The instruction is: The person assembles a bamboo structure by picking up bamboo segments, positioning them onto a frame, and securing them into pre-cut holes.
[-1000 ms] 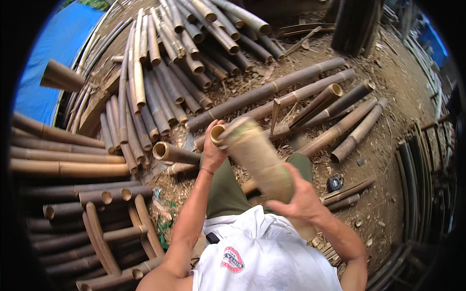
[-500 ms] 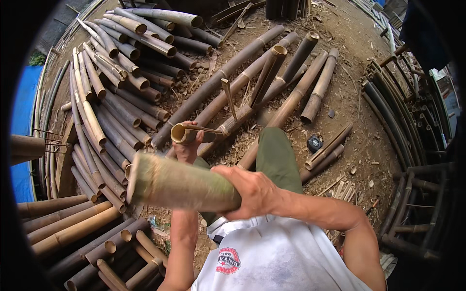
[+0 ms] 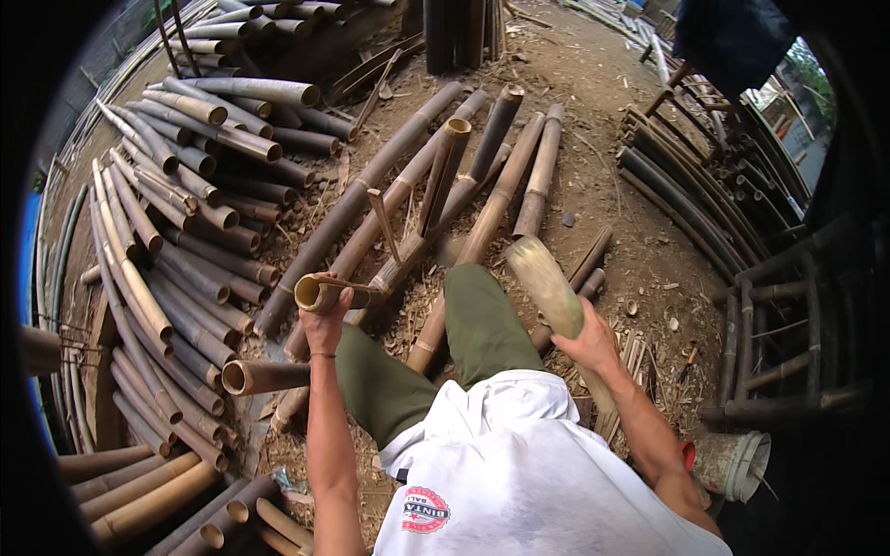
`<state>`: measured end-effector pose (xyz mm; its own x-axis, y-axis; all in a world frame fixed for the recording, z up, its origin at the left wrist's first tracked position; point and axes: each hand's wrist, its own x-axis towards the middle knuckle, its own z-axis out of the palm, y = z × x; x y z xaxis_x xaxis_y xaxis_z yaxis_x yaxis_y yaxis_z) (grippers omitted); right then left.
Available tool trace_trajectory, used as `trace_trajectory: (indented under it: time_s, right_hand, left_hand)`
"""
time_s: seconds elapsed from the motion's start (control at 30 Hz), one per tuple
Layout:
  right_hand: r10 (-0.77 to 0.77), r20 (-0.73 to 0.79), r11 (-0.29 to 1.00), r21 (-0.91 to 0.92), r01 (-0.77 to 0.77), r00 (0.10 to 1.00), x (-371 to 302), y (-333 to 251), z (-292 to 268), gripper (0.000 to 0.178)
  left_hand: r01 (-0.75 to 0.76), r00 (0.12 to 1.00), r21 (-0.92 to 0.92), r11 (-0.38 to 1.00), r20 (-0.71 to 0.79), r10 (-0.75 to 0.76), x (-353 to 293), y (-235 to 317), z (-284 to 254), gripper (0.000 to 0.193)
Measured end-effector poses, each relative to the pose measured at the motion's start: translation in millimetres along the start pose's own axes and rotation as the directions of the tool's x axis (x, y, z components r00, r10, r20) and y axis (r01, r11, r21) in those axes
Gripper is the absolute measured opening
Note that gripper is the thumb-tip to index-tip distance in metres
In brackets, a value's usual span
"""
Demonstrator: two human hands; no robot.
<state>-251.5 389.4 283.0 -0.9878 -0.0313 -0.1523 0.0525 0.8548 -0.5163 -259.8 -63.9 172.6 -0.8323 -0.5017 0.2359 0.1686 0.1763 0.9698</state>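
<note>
My left hand (image 3: 324,324) is wrapped round a short brown bamboo tube (image 3: 357,296) near its hollow end. The tube's far end lies over the long bamboo poles on the ground. At right, my right hand (image 3: 591,340) grips a thick, pale green bamboo mallet (image 3: 542,278), blurred by motion, raised outward beyond my right knee. A narrow pale part of it shows below the fist. Another hollow bamboo piece (image 3: 269,376) sits beside my left forearm. Ahead, an upright bamboo section (image 3: 443,176) and a thin split strip (image 3: 383,225) stand up from one of the poles.
Stacked bamboo poles (image 3: 195,269) fill the left side. Long poles (image 3: 371,204) lie diagonally in front of my knees. Bamboo frames (image 3: 779,334) and a dirty white bucket (image 3: 732,463) stand at right. Chips and offcuts (image 3: 630,371) litter the dirt.
My right hand has swung the mallet from in front of my body out to the right. My left hand keeps its hold on the bamboo tube. The whole view has shifted.
</note>
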Motion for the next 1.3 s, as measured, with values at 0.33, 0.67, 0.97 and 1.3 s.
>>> trace_trajectory:
  time_s: [0.33,0.67,0.97,1.3]
  right_hand:
    - [0.627,-0.046,0.779,0.042,-0.626,0.777,-133,228,123,0.069]
    - [0.157,-0.635,0.853,0.473,0.22,0.757,-18,58,18,0.037]
    - [-0.815,-0.409,0.203,0.463,0.863,0.411,27,-158,-72,0.034]
    - [-0.963,-0.227,0.057,0.36,0.931,0.147,94,-230,-49,0.035]
  left_hand:
    - [-0.097,0.995,0.04,0.995,0.023,0.096,-11,56,-7,0.056]
    - [-0.049,0.999,0.197,0.979,-0.009,0.052,-4,91,-9,0.055]
    - [0.038,0.944,0.622,0.782,-0.278,0.175,19,99,26,0.019]
    - [0.142,0.95,0.551,0.822,-0.31,0.044,-5,114,35,0.015]
